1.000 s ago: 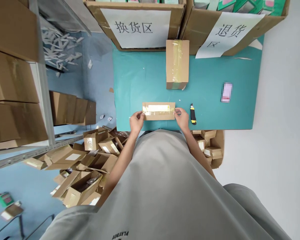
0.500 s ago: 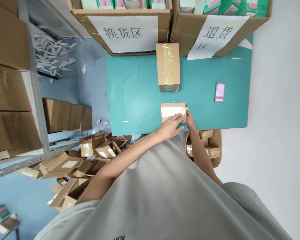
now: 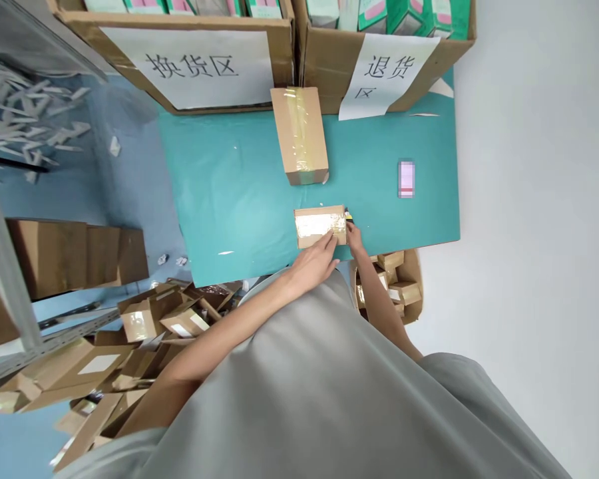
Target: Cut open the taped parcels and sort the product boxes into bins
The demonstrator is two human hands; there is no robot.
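A small cardboard box (image 3: 304,243) lies near the front edge of the teal table, with a shiny taped white label on its upper face. My left hand (image 3: 313,265) reaches across to it, fingers stretched out over the front right part of the top and thumb apart. At the box's right end, my right hand (image 3: 354,238) is closed around a black and yellow utility knife (image 3: 349,216). Only the knife's upper part shows above my fingers. Whether the blade touches the box, I cannot tell.
Behind stands a larger taped carton (image 3: 302,133), before two big labelled boxes (image 3: 279,60) of green and pink packages. A blurred pink item (image 3: 406,178) lies right. Opened cartons (image 3: 144,319) pile up at lower left; a bin of small boxes (image 3: 412,279) stands below the table's front edge.
The box, earlier held at both ends, has been turned and shifted right on the table. My right hand has taken the knife; my left has crossed onto the box top. The view has swung right.
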